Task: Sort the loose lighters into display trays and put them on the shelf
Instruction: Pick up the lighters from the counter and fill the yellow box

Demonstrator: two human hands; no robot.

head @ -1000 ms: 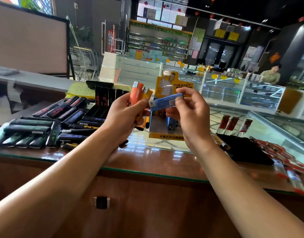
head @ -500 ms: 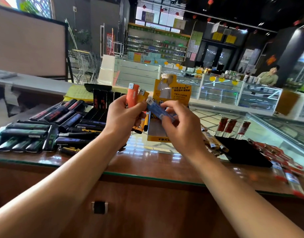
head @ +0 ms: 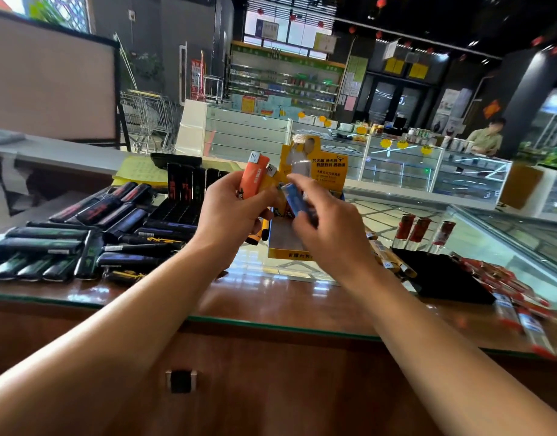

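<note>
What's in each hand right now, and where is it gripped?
The left hand grips an orange lighter and yellow lighters round their lower bodies. The right hand pinches a blue lighter near its lower end.

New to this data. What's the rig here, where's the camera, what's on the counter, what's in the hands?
There is no robot: a person works with bare hands, and the single picture comes from a wide-angle camera worn on their head, looking forward and down.

The left hand grips a bunch of lighters, an orange lighter uppermost. The right hand pinches a blue lighter, tilted.

Both hands are over a glass-topped counter in a shop. Behind the hands stands a yellow display tray. To the left lie many dark lighters. To the right sits a black tray with three red lighters standing upright at its far end, and more red ones lie loose beside it.
</note>
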